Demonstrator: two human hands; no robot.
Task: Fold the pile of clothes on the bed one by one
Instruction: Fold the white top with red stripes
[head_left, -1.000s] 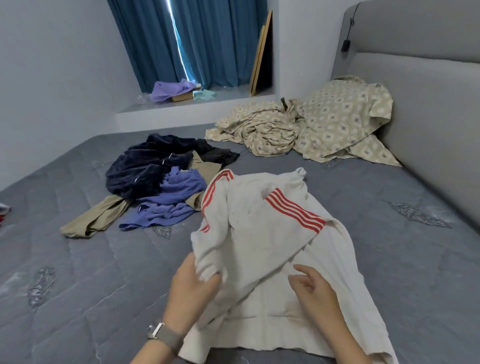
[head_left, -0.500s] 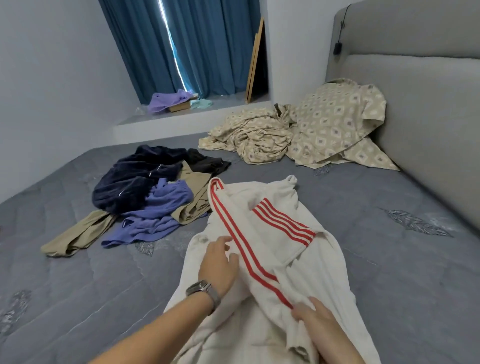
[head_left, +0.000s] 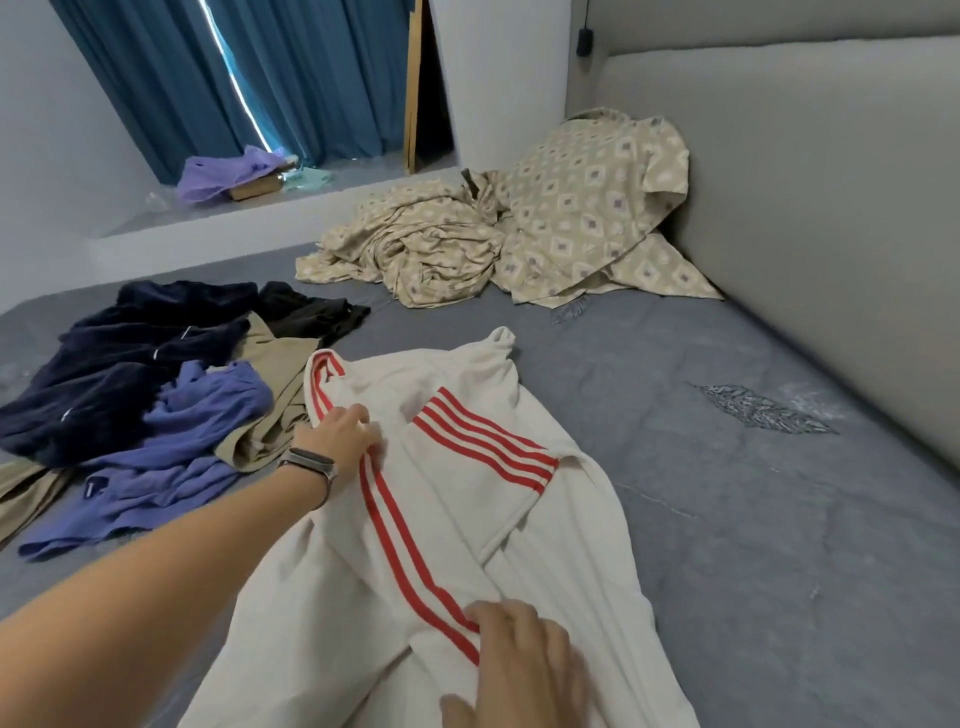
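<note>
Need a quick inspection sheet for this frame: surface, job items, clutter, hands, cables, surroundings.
Surface: grey quilted mattress, bare, with darker leaf-pattern patches.
Job's things: white jacket with red stripes spread out in front, both sleeves laid across it; unfolded pile to its left holds navy, purple, khaki and black garments.
Clutter: crumpled beige patterned bedding at the headboard end.
Hands: left hand, watch on wrist, presses the far part of a striped sleeve; right hand lies flat on the near part.
Cables: one dark cord with a small box hangs on the wall.
Surroundings: grey padded headboard, blue curtains, window ledge with purple cloth, board leaning in the corner.
</note>
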